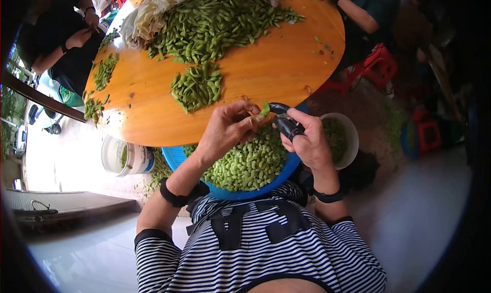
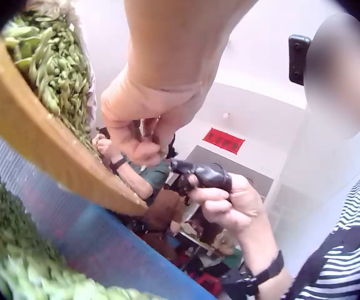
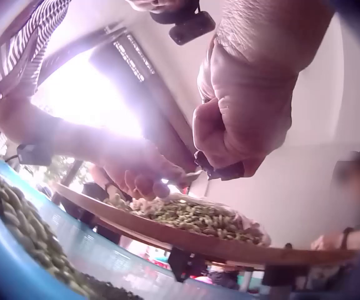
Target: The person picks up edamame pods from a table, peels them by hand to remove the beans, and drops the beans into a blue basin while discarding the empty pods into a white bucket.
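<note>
In the head view my left hand pinches a green pod between thumb and fingers, at the table's near edge. My right hand has black covers on its thumb and finger, held close to the pod's right end. Below both hands, a blue basin holds shelled green beans. The left wrist view shows the black-covered fingertips beside my left hand. In the right wrist view my right hand is bent with curled fingers.
A wooden table carries a large heap of pods and a smaller pile. White buckets stand left and right of the basin. Two people are at the table's far sides, near a red stool at the right.
</note>
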### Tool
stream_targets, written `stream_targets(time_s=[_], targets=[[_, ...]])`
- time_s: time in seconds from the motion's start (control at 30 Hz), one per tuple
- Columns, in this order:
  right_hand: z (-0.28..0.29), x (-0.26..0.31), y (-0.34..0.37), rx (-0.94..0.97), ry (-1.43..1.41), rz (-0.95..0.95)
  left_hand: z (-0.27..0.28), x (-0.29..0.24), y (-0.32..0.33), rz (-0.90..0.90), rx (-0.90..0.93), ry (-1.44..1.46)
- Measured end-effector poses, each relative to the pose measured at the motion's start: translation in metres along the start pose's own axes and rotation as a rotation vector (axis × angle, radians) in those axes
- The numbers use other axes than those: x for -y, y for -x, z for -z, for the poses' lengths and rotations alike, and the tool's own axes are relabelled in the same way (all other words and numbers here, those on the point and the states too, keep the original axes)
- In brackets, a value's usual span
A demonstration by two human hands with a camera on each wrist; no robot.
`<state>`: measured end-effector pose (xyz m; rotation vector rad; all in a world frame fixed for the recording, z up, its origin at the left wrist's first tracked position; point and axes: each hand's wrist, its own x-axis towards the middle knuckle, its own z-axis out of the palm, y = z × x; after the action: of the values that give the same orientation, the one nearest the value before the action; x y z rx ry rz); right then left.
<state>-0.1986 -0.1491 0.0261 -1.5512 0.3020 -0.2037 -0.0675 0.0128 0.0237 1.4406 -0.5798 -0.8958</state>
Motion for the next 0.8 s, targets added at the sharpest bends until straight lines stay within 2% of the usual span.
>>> stream_targets(time_s=[0.2,0.27,0.4,0.5,0.57,0.6,0.67,0.77,0.8], targets=[[-0.005,-0.007,-0.005,0.050,0.004,-0.036,-0.004,0.020,0.005,-0.066,-0.085,-0.042],[-0.009,-0.005,-0.005,0.039,0.050,0.067,-0.005,0.022,0.005,-0.134,-0.157,-0.209],[-0.009,-0.007,-0.004,0.026,0.072,0.024,-0.013,0.016,0.012,-0.177,-0.231,-0.310],[-0.007,-0.013,-0.005,0.028,0.072,0.069,-0.013,0.019,0.012,-0.229,-0.244,-0.336],[-0.002,-0.024,-0.006,0.158,-0.415,0.007,-0.009,0.019,0.012,0.003,-0.045,0.279],[-0.001,-0.027,-0.006,0.156,-0.416,0.006,-0.010,0.023,0.011,0.005,-0.043,0.278],[0.002,-0.031,-0.007,0.213,-0.687,-0.039,-0.017,0.035,0.009,0.087,0.091,0.768],[0.008,-0.028,-0.008,0.295,-0.798,-0.116,-0.025,0.049,0.009,0.015,0.193,0.927],[0.008,-0.026,-0.006,0.292,-0.797,-0.118,-0.026,0.051,0.009,0.036,0.175,0.943]])
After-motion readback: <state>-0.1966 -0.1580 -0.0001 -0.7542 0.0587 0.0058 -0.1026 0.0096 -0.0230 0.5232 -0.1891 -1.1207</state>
